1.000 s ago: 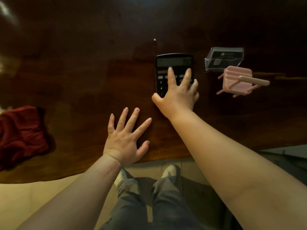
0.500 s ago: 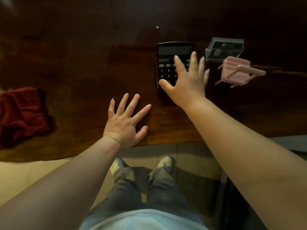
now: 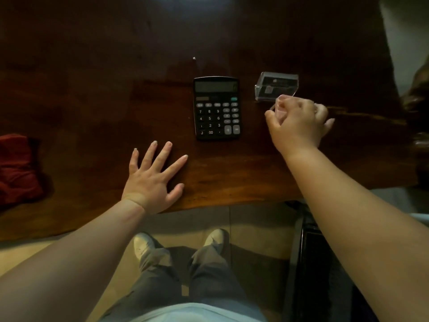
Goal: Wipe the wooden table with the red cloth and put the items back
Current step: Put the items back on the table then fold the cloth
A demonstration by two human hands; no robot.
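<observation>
Left hand (image 3: 153, 180) flat near table (image 3: 92, 94) edge; right hand (image 3: 299, 122) curled.

Cloth (image 3: 18, 168) at table's (image 3: 92, 89) left edge, calculator (image 3: 217, 108) mid-table — clear case (image 3: 276, 86) right of it

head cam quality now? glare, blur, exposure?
Head view: dim, underexposed; soft lamp glare on the wooden table at top centre; calculator keys legible; right hand slightly motion-blurred; red cloth in shadow; wide-angle bending at the edges.
</observation>
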